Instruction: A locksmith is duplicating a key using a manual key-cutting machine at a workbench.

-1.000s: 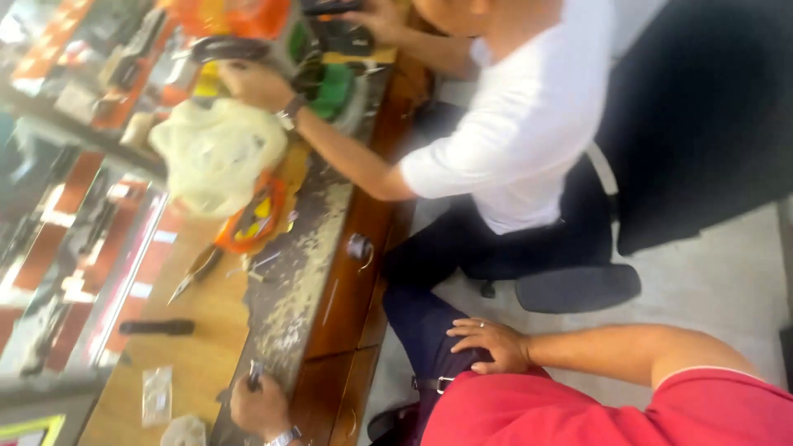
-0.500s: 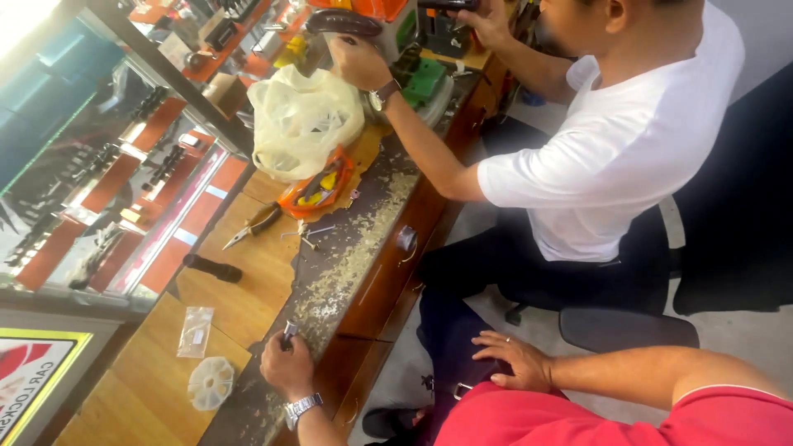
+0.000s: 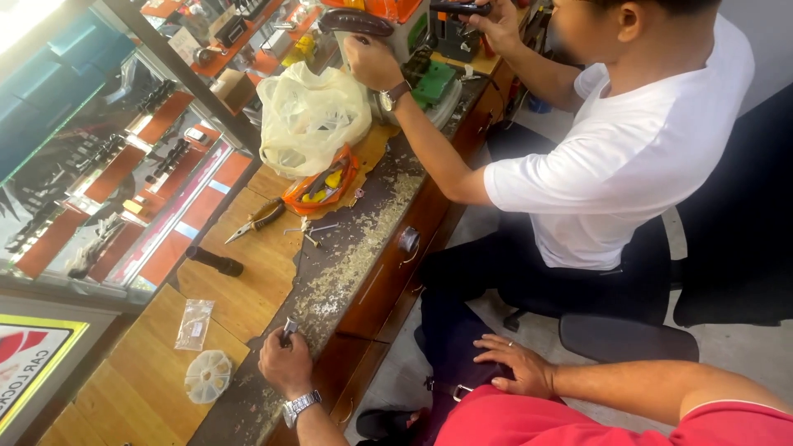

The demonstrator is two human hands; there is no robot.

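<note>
- Low in the frame, left of centre, the left hand [image 3: 285, 363] rests on the table [image 3: 248, 289], its fingers closed around a small dark metal piece [image 3: 288, 329] that sticks up from the fist; a metal watch [image 3: 301, 405] sits on the wrist
- The right hand [image 3: 519, 363] lies flat with fingers spread on the dark trouser leg [image 3: 450, 347], lower centre-right, holding nothing; a ring shows on one finger
- Pale shavings [image 3: 347, 264] are strewn along the dark front strip of the table, from just above the left hand up toward the centre
- Left of that hand lie a round clear compartment box [image 3: 207, 376] and a small clear bag [image 3: 195, 324]
- Further up the table: a black cylinder [image 3: 214, 262], pliers [image 3: 257, 221], an orange tray [image 3: 320, 186] and a crumpled pale plastic bag [image 3: 310, 116]
- At upper right a seated person in a white shirt [image 3: 636, 149] has both hands on a machine [image 3: 429, 58] at the top of the frame
- A glass display case [image 3: 107, 165] fills the upper left
</note>
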